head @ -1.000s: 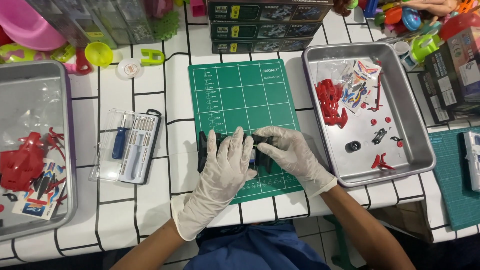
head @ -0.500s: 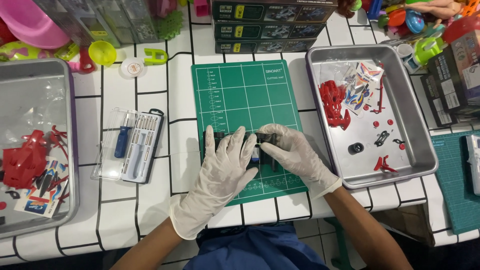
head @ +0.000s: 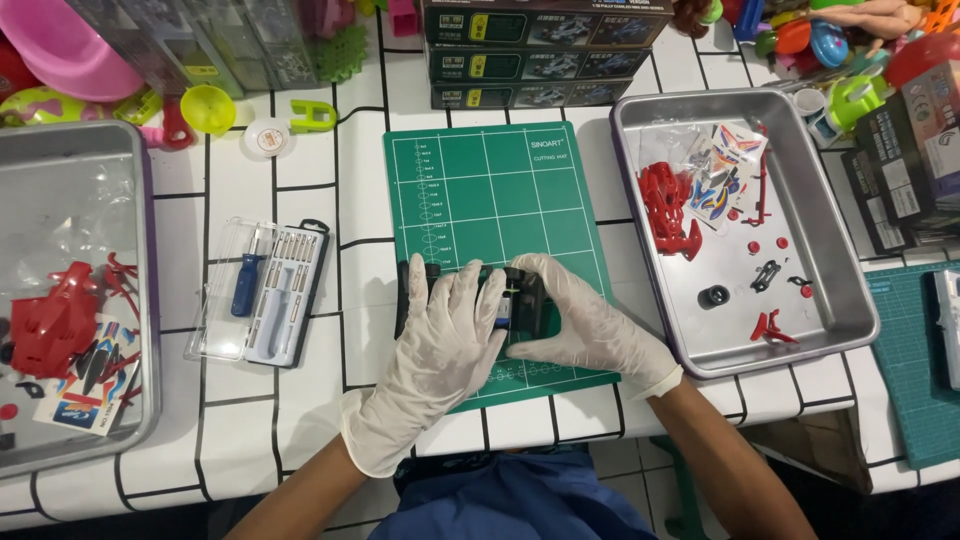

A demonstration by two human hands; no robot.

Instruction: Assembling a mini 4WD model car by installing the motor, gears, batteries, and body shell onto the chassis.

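I am pressing my gloved left hand, fingers spread, over a black toy-car chassis lying on the near part of the green cutting mat. My right hand is pinching its right side with thumb and fingers. This appears to be a part-seating step; the next move probably calls for even, light pressure. The screwdriver case is lying well apart on the left, the metal tray just beside the mat on the right. The far half of the mat is offering open room.
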